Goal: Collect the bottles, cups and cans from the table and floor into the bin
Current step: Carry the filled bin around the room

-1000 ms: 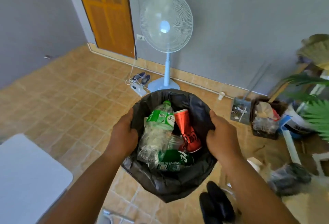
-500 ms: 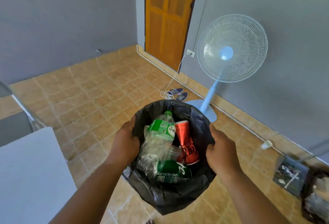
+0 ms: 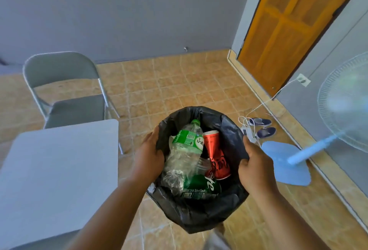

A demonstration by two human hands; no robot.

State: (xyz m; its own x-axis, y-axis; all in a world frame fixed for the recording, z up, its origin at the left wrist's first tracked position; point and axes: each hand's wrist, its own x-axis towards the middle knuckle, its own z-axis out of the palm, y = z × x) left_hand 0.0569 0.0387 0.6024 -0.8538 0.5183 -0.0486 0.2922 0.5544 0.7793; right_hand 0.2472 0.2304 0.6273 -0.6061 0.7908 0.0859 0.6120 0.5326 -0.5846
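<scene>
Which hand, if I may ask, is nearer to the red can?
Right: the right hand grips the bag rim beside the red can; the left hand lies beyond the crushed bottle.

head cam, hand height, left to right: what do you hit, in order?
In order: table → left hand → clear bottle → red can → right hand → fan base. Bottle and can lie in the bin; both hands grip its rim.

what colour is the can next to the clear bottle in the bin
Red, with dark lettering: the can, seen in the head view.
</scene>
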